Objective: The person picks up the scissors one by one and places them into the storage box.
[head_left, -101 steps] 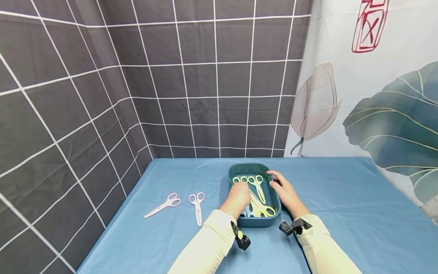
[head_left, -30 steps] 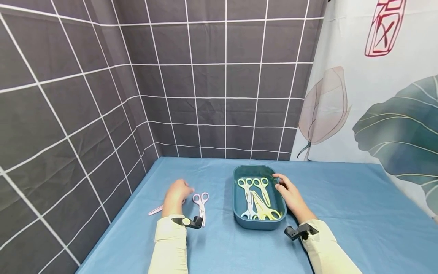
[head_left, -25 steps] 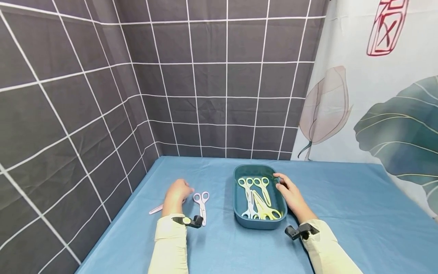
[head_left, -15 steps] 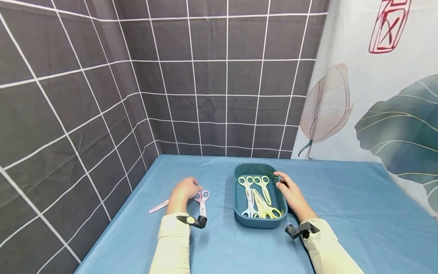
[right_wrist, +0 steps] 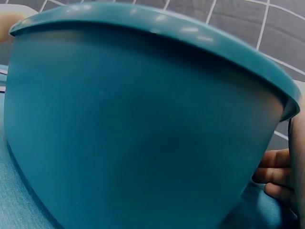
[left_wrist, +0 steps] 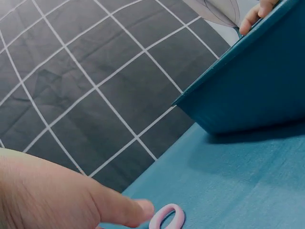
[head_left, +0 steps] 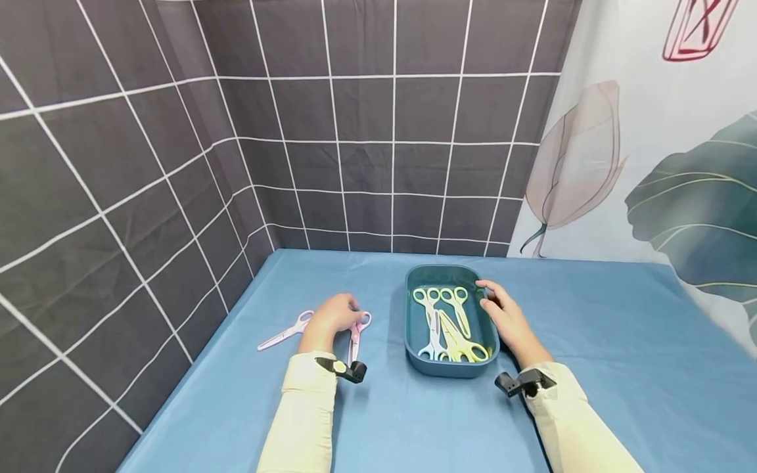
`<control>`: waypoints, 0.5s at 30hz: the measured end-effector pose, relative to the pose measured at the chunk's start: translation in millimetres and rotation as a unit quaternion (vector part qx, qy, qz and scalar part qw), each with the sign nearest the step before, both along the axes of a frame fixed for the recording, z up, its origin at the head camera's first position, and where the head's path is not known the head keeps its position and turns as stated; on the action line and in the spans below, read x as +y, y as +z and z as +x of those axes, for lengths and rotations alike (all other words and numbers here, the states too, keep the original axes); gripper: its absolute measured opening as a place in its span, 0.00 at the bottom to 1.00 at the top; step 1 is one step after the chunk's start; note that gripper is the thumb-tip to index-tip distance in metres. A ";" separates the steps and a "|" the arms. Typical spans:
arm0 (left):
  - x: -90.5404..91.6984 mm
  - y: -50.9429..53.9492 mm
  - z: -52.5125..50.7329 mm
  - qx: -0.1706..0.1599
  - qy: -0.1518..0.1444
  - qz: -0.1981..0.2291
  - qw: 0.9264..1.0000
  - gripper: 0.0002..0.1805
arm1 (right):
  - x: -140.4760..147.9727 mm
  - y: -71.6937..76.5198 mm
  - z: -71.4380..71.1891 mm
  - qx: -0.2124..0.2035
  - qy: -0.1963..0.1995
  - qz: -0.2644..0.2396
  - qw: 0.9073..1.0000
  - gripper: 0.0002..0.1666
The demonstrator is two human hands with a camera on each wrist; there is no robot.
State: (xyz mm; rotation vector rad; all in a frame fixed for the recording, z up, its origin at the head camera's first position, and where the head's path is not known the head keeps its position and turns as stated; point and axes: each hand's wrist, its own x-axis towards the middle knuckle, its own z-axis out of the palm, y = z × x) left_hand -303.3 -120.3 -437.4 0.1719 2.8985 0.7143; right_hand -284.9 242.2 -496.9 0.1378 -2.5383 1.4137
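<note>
My left hand (head_left: 336, 315) pinches the handle of a pair of pink scissors (head_left: 354, 338), which stands left of the teal bin; one loop is covered by the fingers. In the left wrist view the thumb lies beside a pink scissors loop (left_wrist: 180, 217), the other fingers hidden. A second pair of pink scissors (head_left: 279, 337) lies left of that hand, partly behind it. On the bin's right side, my right hand (head_left: 507, 322) holds the rim of the teal bin (head_left: 452, 370). Inside lie pale green scissors (head_left: 460, 316), light blue scissors (head_left: 434, 335) and yellow scissors (head_left: 454, 340).
A blue cloth (head_left: 408, 420) covers the table. Behind and to the left rises a dark grey curtain (head_left: 361, 164) with white grid lines; a white printed curtain (head_left: 591, 217) hangs at the right.
My left hand has gone from inside the bin to the pink scissors, first over the left pair, then right to the other pair, whose handle shifts slightly right. The right hand stays at the bin.
</note>
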 end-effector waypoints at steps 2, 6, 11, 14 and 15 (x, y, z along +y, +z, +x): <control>-0.3 1.7 0.2 0.001 -0.002 -0.006 1.000 0.12 | -0.4 1.9 1.3 -0.003 -0.001 0.004 1.000 0.26; 0.9 2.2 0.3 0.004 0.000 -0.011 1.000 0.11 | -1.8 4.3 2.9 -0.010 -0.003 0.002 1.000 0.26; 2.7 -0.4 -0.8 0.016 0.014 -0.006 1.000 0.13 | -2.4 5.5 2.7 -0.009 -0.003 -0.002 1.000 0.26; 2.6 -2.4 -0.8 0.024 0.021 -0.002 0.999 0.16 | -2.3 4.8 3.1 -0.006 -0.002 -0.002 1.000 0.26; 2.4 -2.8 -0.5 0.025 0.024 0.001 0.999 0.17 | -2.2 4.3 2.8 -0.005 -0.001 -0.003 1.000 0.26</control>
